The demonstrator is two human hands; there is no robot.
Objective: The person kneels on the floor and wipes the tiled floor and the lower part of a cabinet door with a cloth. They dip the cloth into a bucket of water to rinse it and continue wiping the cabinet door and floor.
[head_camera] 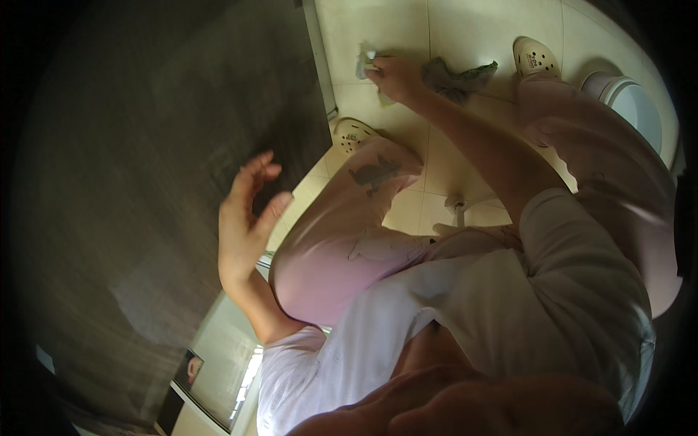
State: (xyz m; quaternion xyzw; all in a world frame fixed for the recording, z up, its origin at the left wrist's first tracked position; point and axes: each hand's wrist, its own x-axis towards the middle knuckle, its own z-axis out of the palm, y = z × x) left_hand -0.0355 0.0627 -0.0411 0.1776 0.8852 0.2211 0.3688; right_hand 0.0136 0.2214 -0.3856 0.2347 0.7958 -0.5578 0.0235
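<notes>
My right hand (395, 76) reaches down to the tiled floor, its fingers closed around a small pale greenish-white item (362, 63), a sponge or a piece of cloth; I cannot tell which. Just right of that wrist, a crumpled grey cloth with a green edge (461, 79) lies on the floor. My left hand (248, 218) is raised beside my bent left knee, fingers apart and curved, with nothing in it. It is in front of a large dark panel (152, 163); whether it touches the panel is not clear.
Two cream perforated clogs (537, 57) are on my feet, set wide apart. A white round bucket (635, 111) stands beyond my right leg. Between my legs is a pale fitting (457, 206) on the floor. A glass or mirrored panel (223, 349) is at lower left.
</notes>
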